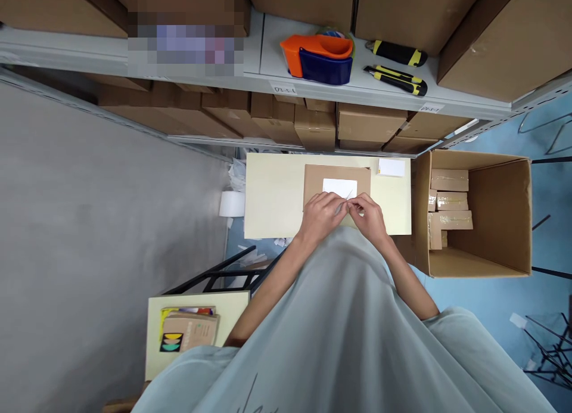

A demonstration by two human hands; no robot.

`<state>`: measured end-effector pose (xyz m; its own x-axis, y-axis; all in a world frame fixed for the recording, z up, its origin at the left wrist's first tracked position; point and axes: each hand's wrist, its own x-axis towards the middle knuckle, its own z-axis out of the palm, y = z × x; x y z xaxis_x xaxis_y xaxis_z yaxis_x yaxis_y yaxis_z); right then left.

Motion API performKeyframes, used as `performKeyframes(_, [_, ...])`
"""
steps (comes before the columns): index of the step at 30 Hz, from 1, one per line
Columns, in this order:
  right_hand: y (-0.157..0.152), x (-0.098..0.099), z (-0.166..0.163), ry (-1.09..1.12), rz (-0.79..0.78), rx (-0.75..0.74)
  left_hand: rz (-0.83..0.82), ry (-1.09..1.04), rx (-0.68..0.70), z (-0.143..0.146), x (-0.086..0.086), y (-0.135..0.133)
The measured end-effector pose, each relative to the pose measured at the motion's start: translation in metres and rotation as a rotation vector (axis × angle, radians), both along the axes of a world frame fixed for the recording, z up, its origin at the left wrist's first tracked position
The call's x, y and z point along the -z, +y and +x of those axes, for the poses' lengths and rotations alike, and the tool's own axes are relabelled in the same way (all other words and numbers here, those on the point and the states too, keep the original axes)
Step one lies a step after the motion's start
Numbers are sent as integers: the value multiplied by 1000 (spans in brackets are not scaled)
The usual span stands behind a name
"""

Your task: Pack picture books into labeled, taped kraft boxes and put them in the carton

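A flat brown parcel (319, 177) with a white label (339, 186) lies on a pale yellow table (272, 198). My left hand (322, 213) and my right hand (369, 216) meet over the parcel's near edge. Both are closed in a pinch on a thin whitish strip (347, 197) held between the fingertips. What the strip is, I cannot make out. My pale shirt hides the table's near edge below the hands.
An open cardboard box (500, 222) holding several small brown parcels stands right of the table. A white card (391, 167) lies at the table's far right. The shelf above holds a tape dispenser (322, 56), two yellow-black cutters (397, 64) and cartons. Another small table with packets (190, 329) is lower left.
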<state>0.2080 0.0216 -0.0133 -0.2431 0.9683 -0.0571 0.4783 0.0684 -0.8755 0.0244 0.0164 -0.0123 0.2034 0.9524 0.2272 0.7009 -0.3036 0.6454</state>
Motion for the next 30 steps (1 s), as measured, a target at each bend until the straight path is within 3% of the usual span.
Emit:
performKeyframes(9, [-1,-3,-6,-19,-20,22,147,191,4,0,1,-2])
performKeyframes(17, [-3,-3,-11,14,-62,45,226,140,-61,-6,5,2])
performKeyframes(21, [2,-5,0,-75,51,74,96,-57,-98,-18,-3,3])
performKeyframes(24, [8,-5,10,-124,104,-41,-61,-184,-3,-27,-10,5])
performKeyframes(27, [10,-3,16,-84,-48,-135,-170,-303,72,-31,-14,8])
performKeyframes(30, [7,3,13,19,-167,-26,-230,-458,-26,-32,-11,8])
